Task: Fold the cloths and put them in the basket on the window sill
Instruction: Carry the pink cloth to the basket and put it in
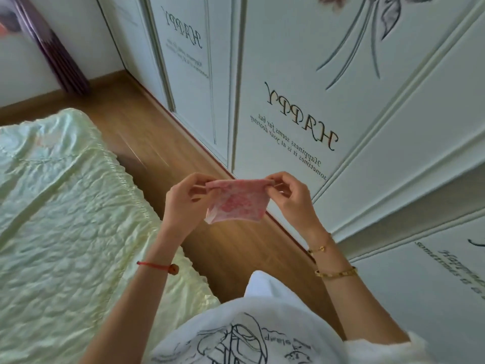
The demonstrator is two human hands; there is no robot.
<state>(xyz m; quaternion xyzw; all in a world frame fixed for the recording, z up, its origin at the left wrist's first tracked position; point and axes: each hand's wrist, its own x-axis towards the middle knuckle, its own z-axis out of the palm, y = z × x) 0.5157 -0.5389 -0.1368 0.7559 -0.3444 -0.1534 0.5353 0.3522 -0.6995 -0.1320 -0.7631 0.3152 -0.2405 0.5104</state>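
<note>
A small pink patterned cloth [237, 202] hangs folded in the air in front of me, above the wooden floor. My left hand [183, 199] pinches its upper left corner. Its upper right corner is pinched by my right hand [287, 197]. The cloth's top edge is stretched level between the two hands and its lower part droops. No basket and no window sill are in view.
A bed with a pale green quilted cover [60, 219] fills the left side. White wardrobe doors [328, 74] with "HAPPY" lettering stand close on the right. A strip of wooden floor [147, 127] runs between them. A dark door frame [60, 56] stands at the far left.
</note>
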